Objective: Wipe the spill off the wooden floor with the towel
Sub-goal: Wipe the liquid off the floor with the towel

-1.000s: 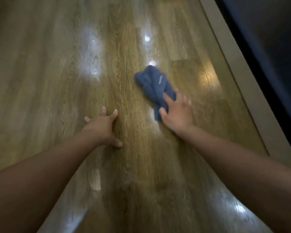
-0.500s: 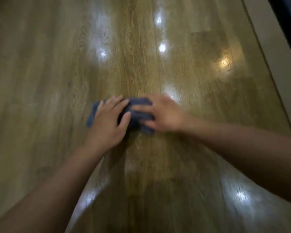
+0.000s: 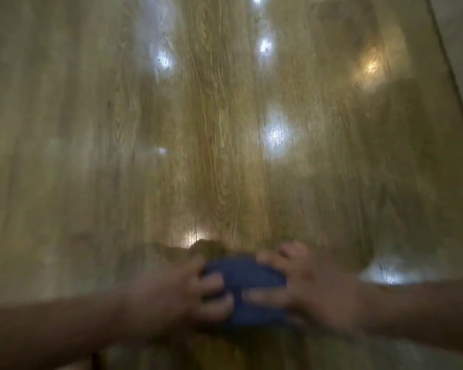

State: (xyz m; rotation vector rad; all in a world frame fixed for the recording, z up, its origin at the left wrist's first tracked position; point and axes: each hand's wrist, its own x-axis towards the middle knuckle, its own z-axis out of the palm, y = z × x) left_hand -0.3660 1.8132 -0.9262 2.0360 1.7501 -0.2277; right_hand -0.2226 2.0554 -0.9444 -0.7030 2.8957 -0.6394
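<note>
Low in view, on the wooden floor (image 3: 219, 161), the blue towel (image 3: 251, 279) sits bunched btwn both hands. L hand (image 3: 177, 297) fingers curl onto its left edge; R hand (image 3: 316, 287) fingers & thumb clamp its right side. Frame v. blurred; light glints (image 3: 275, 134) on boards beyond.

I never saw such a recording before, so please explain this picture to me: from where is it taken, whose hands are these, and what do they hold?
There is no machine here. A person wears one camera on the head. It looks forward and down, so you see the person's own arms from above. The surface is a glossy wooden floor with white light reflections. The left hand and the right hand both grip a bunched blue towel between them, down on the floor. The picture is blurred, so I cannot tell where the spill is.
</note>
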